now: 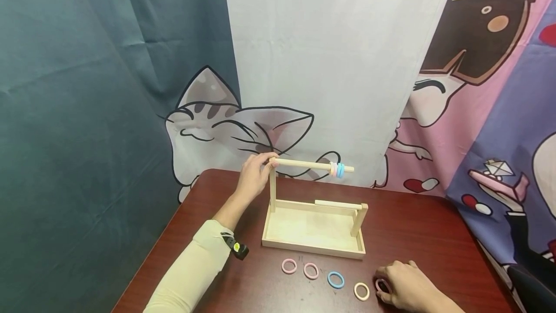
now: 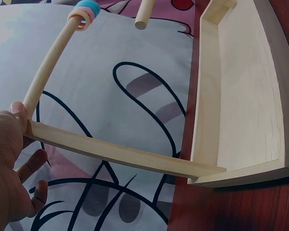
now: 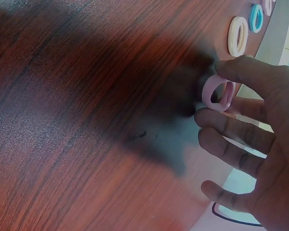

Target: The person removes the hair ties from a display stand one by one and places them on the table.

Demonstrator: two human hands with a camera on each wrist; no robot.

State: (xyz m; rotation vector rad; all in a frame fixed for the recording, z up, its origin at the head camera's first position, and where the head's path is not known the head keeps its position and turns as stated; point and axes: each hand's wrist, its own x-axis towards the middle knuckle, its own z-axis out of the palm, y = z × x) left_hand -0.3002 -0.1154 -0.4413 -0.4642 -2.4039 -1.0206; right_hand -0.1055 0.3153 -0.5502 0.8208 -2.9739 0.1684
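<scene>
My left hand (image 1: pixel 254 174) holds the top corner of a wooden stand (image 1: pixel 272 185), thumb and fingers where the upright meets the upper rod (image 2: pixel 50 67). Near that rod's free end hang several hair ties (image 1: pixel 336 169), cream, pink and blue, bunched together. At the table's front right my right hand (image 1: pixel 406 284) pinches a pink hair tie (image 3: pixel 212 91) between thumb and fingers, low over the tabletop. Its other fingers spread loosely. To its left, a cream hair tie (image 1: pixel 361 291), a blue one (image 1: pixel 336 279) and two pink ones (image 1: pixel 311 271) lie in a slanting row.
The stand's shallow tray base (image 1: pixel 310 249) sits behind the row of hair ties. A shorter, lower rod (image 1: pixel 339 204) runs leftward from the right post (image 1: pixel 358 220). Behind the reddish-brown table (image 1: pixel 412 226) hangs a printed cloth (image 1: pixel 343 62).
</scene>
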